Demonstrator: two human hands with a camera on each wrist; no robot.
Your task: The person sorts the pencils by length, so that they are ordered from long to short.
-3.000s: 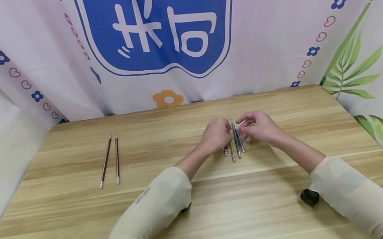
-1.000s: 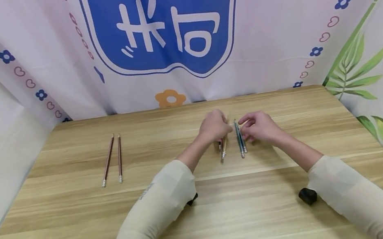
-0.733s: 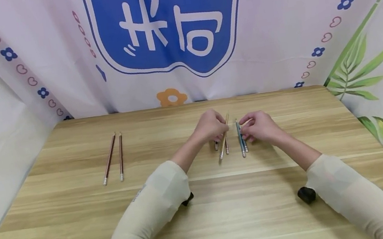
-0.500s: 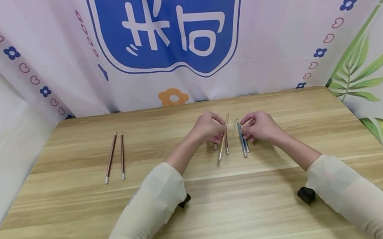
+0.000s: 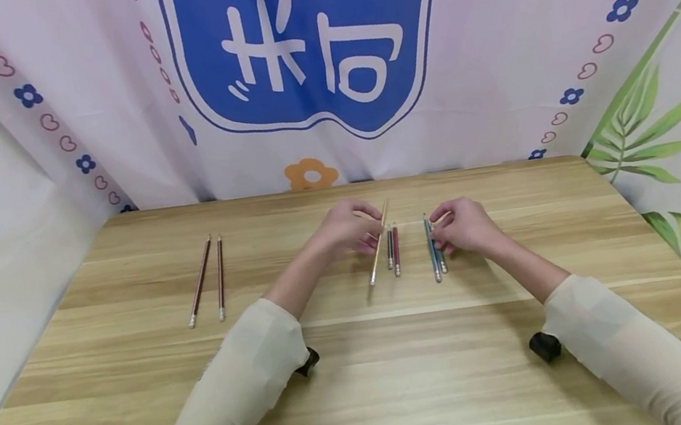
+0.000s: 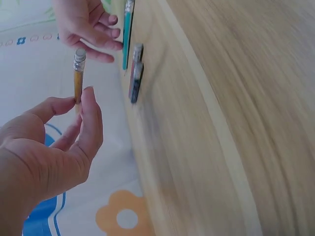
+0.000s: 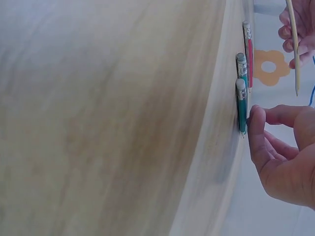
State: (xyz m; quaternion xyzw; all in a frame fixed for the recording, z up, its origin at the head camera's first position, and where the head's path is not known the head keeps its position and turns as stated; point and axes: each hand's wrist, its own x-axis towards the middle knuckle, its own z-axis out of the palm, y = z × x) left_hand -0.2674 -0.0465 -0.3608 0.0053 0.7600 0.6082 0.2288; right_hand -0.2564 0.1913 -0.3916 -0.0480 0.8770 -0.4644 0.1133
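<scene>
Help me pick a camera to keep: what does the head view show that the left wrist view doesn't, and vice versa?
Head only: two brownish-red pencils lying apart on the person's left, both sleeves, and the far end of the yellow pencil.

Left wrist only: the left hand's palm side, close up.

Both: the left hand pinching the yellow pencil, the right hand, a red pencil, a dark pencil, teal, the wooden table.

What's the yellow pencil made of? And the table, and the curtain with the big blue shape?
Yellow pencil: probably painted wood, with a smooth coat; its band looks like shiny metal, the pale tip like rubber.
Table: wood or a wood-look sheet, with streaky grain and a soft shine.
Curtain: likely printed cloth, matte, with soft folds.
</scene>
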